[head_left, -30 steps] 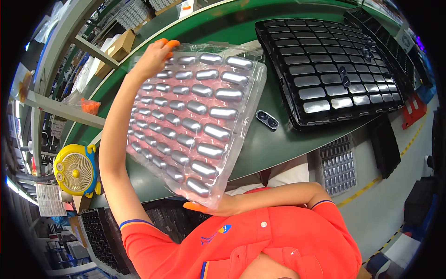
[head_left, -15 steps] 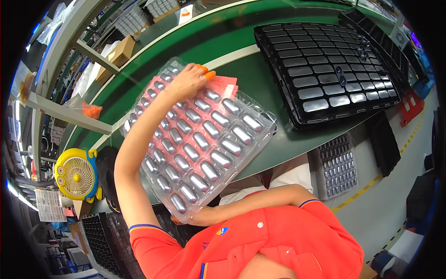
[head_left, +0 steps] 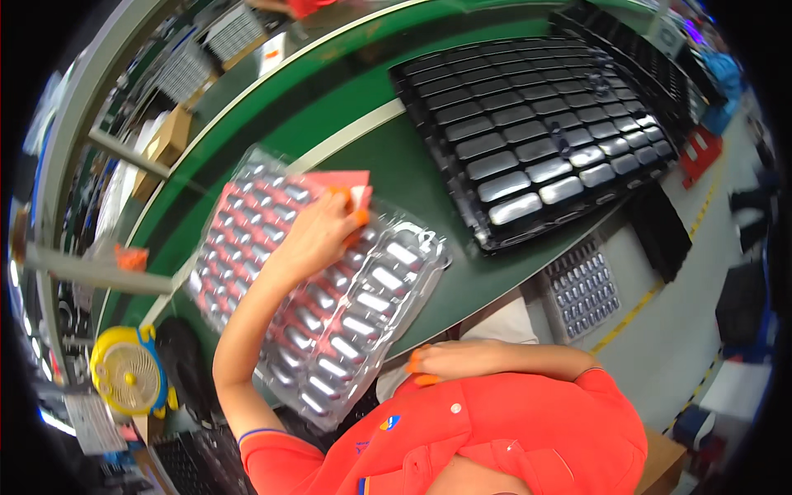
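While the left hand (head_left: 318, 235) touches pink sheeting (head_left: 351, 179), silvery pieces (head_left: 384, 279) lie nearby.

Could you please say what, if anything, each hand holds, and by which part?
The left hand is at a corner of the pink sheet; whether it grips cannot be told. The right hand holds nothing visible.

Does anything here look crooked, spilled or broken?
The pink sheet looks askew: a corner pokes out past the far edge of the clear tray, by the left hand, while the tray's right end shows no pink. I see no spill or damage.
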Tool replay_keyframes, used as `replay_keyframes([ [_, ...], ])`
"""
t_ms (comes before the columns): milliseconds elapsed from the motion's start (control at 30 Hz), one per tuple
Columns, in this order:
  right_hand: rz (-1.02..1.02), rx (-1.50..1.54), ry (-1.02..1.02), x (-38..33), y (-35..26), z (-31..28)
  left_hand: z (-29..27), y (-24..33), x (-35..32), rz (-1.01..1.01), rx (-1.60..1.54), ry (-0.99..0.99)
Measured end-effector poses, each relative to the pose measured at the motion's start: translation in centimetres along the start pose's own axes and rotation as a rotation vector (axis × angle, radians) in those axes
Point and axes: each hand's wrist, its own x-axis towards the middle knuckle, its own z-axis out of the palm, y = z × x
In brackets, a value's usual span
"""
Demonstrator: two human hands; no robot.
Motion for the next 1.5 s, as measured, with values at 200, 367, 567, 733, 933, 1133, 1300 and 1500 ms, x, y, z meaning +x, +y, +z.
replay_keyframes([
  [200,0.039,0.019,1.072,-11.9,-4.7,-11.3,-1.8,-1.1,-0.7,-0.176,-0.478,0.259],
  [367,0.461,-0.519,1.768,-13.3,-1.0,-18.3,-1.7,-0.6,3.4,-0.564,-1.128,0.330],
  [567,0.619,-1.069,1.559,-12.5,2.5,-20.5,-1.9,-0.7,4.0,-0.519,-1.107,0.199],
  [733,0.489,-0.606,1.617,-11.3,0.1,-19.1,-1.5,-0.6,3.4,-0.403,-1.148,0.143],
  [933,-0.015,0.074,1.477,-7.1,-3.4,-15.6,-1.8,1.8,3.5,-0.357,-1.079,0.109],
  [1133,-0.137,0.602,1.222,-3.1,-5.5,-13.6,-0.7,3.5,3.4,-0.266,-1.238,0.138],
  [1300,-0.247,0.734,1.203,-1.4,-4.8,-13.6,-0.6,4.7,3.3,-0.492,-1.696,0.092],
  [1500,-0.229,0.688,1.225,-1.2,-4.3,-13.6,-0.7,4.3,2.9,-0.386,-1.694,0.074],
])
